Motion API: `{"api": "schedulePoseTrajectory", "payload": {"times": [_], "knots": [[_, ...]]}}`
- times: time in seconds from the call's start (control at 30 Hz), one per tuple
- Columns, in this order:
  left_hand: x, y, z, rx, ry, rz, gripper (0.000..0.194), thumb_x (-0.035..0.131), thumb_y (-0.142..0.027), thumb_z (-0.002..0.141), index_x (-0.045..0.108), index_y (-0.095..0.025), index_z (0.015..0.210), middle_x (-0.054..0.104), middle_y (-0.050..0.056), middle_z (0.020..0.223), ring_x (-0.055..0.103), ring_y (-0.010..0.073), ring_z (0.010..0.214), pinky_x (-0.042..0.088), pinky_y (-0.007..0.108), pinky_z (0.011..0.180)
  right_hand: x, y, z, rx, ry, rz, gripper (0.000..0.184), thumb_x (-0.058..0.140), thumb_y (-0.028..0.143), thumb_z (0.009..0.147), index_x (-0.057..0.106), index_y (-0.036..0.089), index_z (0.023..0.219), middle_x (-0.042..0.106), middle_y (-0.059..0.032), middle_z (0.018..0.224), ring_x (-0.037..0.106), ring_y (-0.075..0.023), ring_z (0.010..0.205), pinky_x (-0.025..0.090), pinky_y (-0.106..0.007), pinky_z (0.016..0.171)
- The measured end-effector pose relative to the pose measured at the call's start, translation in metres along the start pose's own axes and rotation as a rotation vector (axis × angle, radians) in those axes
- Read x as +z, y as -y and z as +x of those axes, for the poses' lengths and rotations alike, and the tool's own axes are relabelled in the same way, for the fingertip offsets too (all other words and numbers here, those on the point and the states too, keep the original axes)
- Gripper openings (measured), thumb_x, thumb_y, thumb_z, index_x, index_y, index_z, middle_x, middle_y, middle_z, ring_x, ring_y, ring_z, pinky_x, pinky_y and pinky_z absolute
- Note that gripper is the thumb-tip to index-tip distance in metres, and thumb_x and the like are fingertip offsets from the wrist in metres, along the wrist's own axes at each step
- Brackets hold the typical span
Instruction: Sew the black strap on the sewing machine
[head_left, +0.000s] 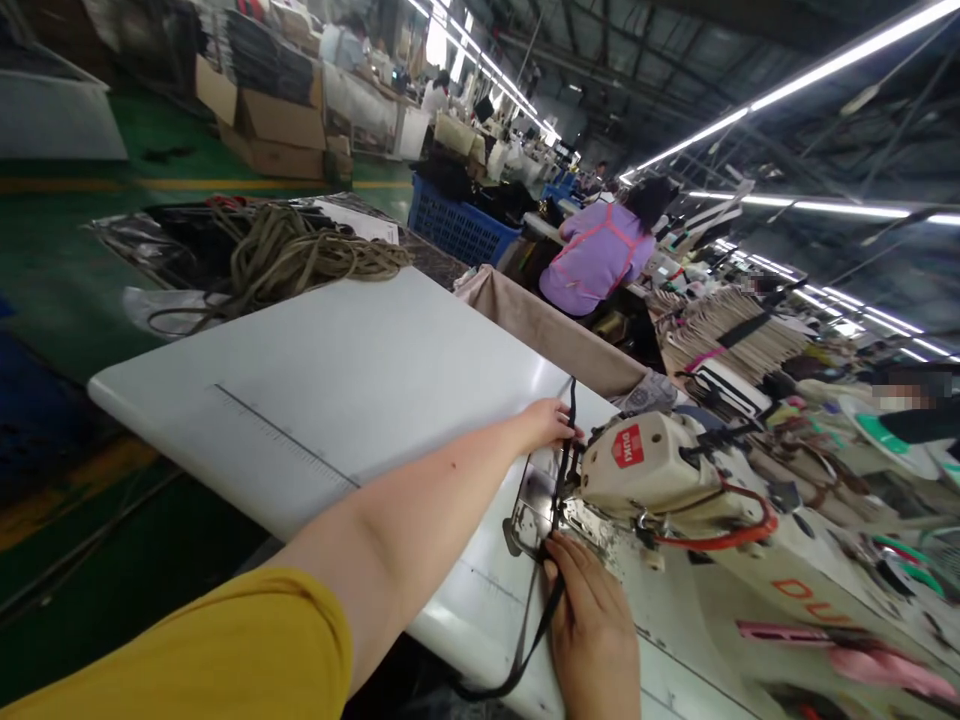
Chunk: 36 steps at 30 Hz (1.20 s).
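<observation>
A cream sewing machine (660,470) stands on the white table (337,390). A narrow black strap (559,470) runs under its needle across the metal plate (534,505). My left hand (547,423) reaches past the needle and pinches the far end of the strap. My right hand (596,625) lies on the near side, fingers pressed on the strap, whose tail hangs off the table's front edge.
A pile of olive cord (300,255) lies at the table's far end. A blue crate (457,225) and cardboard boxes (274,125) stand beyond. A seated person in a purple top (596,260) works ahead. Stacked goods (731,340) crowd the right.
</observation>
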<state>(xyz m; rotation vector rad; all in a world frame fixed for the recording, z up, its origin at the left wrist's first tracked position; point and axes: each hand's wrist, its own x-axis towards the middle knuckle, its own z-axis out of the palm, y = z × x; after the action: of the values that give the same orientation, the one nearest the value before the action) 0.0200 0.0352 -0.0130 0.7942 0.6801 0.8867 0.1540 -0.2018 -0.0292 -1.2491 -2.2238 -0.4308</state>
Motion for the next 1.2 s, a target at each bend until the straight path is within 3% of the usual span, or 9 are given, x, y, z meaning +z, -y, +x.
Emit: {"api": "schedulePoseTrajectory", "payload": {"times": [0.17, 0.43, 0.67, 0.8, 0.97, 1.1, 1.2], "knots": [[-0.001, -0.01, -0.002, 0.078, -0.062, -0.081, 0.03, 0.062, 0.014, 0.084, 0.057, -0.013, 0.097, 0.073, 0.005, 0.077, 0.075, 0.0184, 0.07, 0.064, 0.045, 0.092, -0.002, 0.002, 0.001, 0.021, 0.015, 0.013, 0.027, 0.057, 0.028, 0.111, 0.071, 0.018, 0.132, 0.078, -0.0102, 0.128, 0.072, -0.0253, 0.121, 0.056, -0.043, 0.104], [-0.003, -0.017, 0.0, 0.177, -0.098, -0.229, 0.031, 0.072, 0.007, 0.088, 0.057, -0.013, 0.107, 0.075, 0.007, 0.091, 0.077, 0.0169, 0.08, 0.059, 0.045, 0.103, -0.007, 0.006, 0.002, 0.066, 0.047, 0.031, 0.028, 0.056, 0.028, 0.111, 0.073, 0.019, 0.131, 0.078, -0.0105, 0.129, 0.072, -0.0257, 0.122, 0.056, -0.044, 0.103], [-0.003, -0.001, 0.0, -0.042, 0.004, -0.034, 0.033, 0.075, 0.013, 0.072, 0.061, -0.014, 0.086, 0.075, 0.006, 0.08, 0.075, 0.0209, 0.075, 0.064, 0.042, 0.089, -0.008, 0.007, 0.004, 0.082, 0.054, 0.039, 0.026, 0.056, 0.027, 0.111, 0.073, 0.019, 0.129, 0.078, -0.0104, 0.128, 0.072, -0.0249, 0.12, 0.057, -0.044, 0.103], [-0.002, 0.001, 0.001, -0.042, 0.017, -0.012, 0.035, 0.076, 0.014, 0.069, 0.063, -0.014, 0.086, 0.075, 0.006, 0.076, 0.075, 0.0232, 0.074, 0.065, 0.041, 0.083, -0.008, 0.008, 0.004, 0.079, 0.049, 0.039, 0.026, 0.056, 0.027, 0.112, 0.073, 0.018, 0.129, 0.078, -0.0103, 0.129, 0.072, -0.0243, 0.12, 0.056, -0.043, 0.103], [-0.006, -0.012, 0.002, 0.062, -0.101, -0.038, 0.037, 0.072, 0.012, 0.077, 0.061, -0.013, 0.103, 0.074, 0.005, 0.081, 0.075, 0.0188, 0.073, 0.065, 0.041, 0.088, -0.009, 0.007, 0.004, 0.059, 0.067, 0.03, 0.026, 0.057, 0.027, 0.111, 0.072, 0.018, 0.13, 0.077, -0.0106, 0.13, 0.071, -0.0247, 0.122, 0.056, -0.042, 0.104], [-0.009, -0.024, 0.0, 0.113, -0.192, -0.073, 0.032, 0.065, 0.011, 0.084, 0.058, -0.013, 0.104, 0.074, 0.005, 0.087, 0.073, 0.015, 0.073, 0.063, 0.039, 0.092, -0.008, 0.006, 0.004, 0.062, 0.06, 0.034, 0.026, 0.058, 0.027, 0.111, 0.071, 0.018, 0.131, 0.077, -0.0106, 0.131, 0.071, -0.0244, 0.123, 0.056, -0.042, 0.105], [-0.008, -0.025, -0.001, 0.081, -0.165, -0.125, 0.019, 0.065, 0.003, 0.091, 0.058, -0.014, 0.099, 0.074, 0.007, 0.09, 0.074, 0.0155, 0.076, 0.063, 0.037, 0.089, -0.008, 0.006, 0.005, 0.06, 0.061, 0.036, 0.025, 0.058, 0.026, 0.111, 0.072, 0.018, 0.13, 0.077, -0.0103, 0.131, 0.07, -0.024, 0.123, 0.055, -0.041, 0.105]]}}
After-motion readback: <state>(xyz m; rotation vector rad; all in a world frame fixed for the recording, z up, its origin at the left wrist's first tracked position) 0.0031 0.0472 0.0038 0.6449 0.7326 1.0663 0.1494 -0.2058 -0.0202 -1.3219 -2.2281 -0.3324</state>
